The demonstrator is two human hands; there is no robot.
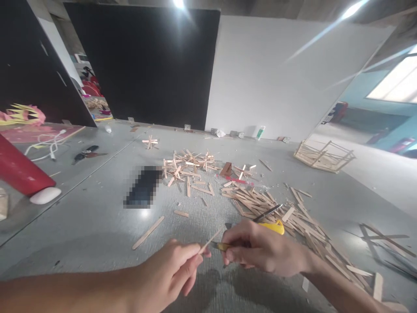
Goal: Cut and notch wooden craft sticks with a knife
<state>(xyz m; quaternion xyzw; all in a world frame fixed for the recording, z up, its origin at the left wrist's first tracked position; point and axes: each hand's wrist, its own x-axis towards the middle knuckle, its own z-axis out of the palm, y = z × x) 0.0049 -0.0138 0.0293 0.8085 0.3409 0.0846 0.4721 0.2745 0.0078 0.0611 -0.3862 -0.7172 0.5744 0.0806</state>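
Observation:
My left hand [177, 265] pinches a thin wooden craft stick [211, 239], which points up and to the right. My right hand [260, 250] is closed around a small cutter knife [223, 246]; a dark blade and a bit of yellow show at its fingertips, close to the stick. Behind the right hand shows a yellow handle [276, 227]; I cannot tell if it belongs to the same knife. A dark pen [269, 212] lies just beyond. Two loose sticks, one long [148, 232] and one short piece [181, 213], lie ahead of my left hand.
A large pile of craft sticks [257, 202] spreads to the right. Star-shaped stick clusters [190, 163] lie farther off, near a pixelated dark rectangle [143, 187]. A red cylinder [24, 167] is at left, a stick frame [324, 156] at back right. Black and white panels [267, 78] stand behind.

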